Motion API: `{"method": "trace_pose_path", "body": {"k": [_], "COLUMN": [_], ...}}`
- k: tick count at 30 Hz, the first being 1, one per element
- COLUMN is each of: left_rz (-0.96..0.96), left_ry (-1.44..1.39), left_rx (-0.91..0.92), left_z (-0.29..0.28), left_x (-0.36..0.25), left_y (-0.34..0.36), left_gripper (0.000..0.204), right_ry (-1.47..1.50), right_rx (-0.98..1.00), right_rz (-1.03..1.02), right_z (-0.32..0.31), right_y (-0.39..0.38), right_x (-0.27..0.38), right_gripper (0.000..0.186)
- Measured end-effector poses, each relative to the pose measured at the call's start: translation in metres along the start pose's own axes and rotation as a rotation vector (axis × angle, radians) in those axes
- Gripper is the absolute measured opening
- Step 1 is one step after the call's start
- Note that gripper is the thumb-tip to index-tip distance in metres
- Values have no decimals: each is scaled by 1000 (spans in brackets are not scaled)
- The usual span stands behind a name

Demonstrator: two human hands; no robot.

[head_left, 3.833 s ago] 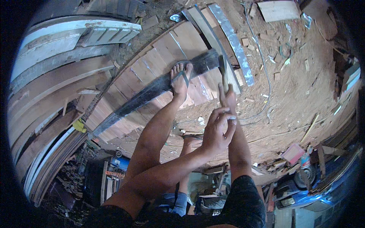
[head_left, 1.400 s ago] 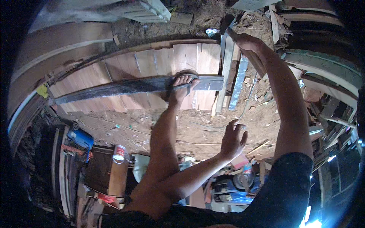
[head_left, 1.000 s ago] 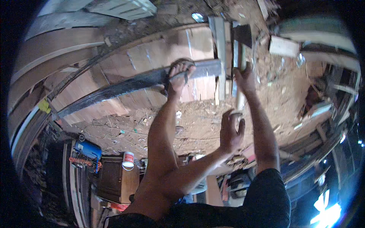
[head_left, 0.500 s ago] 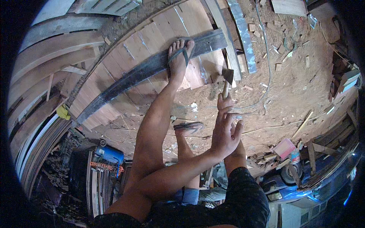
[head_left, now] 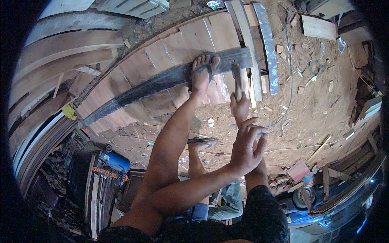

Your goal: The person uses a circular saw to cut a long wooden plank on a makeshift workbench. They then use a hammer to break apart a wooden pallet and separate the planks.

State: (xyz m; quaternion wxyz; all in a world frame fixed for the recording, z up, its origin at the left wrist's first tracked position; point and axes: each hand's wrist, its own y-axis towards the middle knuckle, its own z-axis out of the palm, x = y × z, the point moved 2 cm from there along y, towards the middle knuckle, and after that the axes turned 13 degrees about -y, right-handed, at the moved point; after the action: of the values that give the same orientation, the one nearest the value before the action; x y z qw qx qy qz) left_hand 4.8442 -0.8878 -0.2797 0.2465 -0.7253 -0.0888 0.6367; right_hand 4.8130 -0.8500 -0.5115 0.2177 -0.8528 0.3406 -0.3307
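My right hand [head_left: 240,106] is closed round the pale wooden handle of a hammer [head_left: 239,83]. The hammer's dark head is down at the right end of a long dark plank [head_left: 162,82], close to a small dark spot. This plank lies across a row of pinkish-brown boards [head_left: 162,54]. My sandalled foot presses on it just left of the hammer. Nearer to me, my left hand [head_left: 247,148] hovers above my right forearm, fingers loosely bent and apart. I see nothing in it, though its palm is partly hidden.
Pale and grey strips [head_left: 267,52] flank the boards' right end. A cable [head_left: 288,77] winds over the dirt floor among wood scraps. Stacked planks [head_left: 69,50] rise at the left, near a blue tank-like machine [head_left: 114,160]. A wheel [head_left: 304,197] and a pink block [head_left: 298,171] are at lower right.
The hammer has swung from above the floor beside the boards down to the dark plank's right end. The view has shifted slightly; my left hand keeps its loose, bent pose.
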Motion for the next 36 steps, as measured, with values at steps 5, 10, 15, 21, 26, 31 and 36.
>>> {"method": "trace_pose_path", "body": {"k": [5,10,15,21,26,31,36], "left_rz": [119,92,65,113,185,226,377], "left_ry": [-65,-115,-114,-189,-76,42,100], "left_rx": [58,55,-23,-22,-215,-151,-303], "left_z": [-7,-12,-23,-21,-56,-79,-171], "left_x": [-38,-53,-55,-77,-76,-66,-62], "left_y": [34,61,82,102,127,104,42], "left_gripper": [18,18,19,18,19,17,12], "right_ry": [-229,-582,-659,-756,-570,-112,-370], "right_rx": [26,323,493,406,440,186,222], "right_rz": [-339,-425,-299,-343,-269,-177,115], "right_z": [-32,-32,-26,-10,-30,-98,-185], "right_y": [96,193,194,210,115,8,-129], "right_x": [85,119,162,100,137,-6,1], "right_gripper": [39,47,46,42,37,32,38]}}
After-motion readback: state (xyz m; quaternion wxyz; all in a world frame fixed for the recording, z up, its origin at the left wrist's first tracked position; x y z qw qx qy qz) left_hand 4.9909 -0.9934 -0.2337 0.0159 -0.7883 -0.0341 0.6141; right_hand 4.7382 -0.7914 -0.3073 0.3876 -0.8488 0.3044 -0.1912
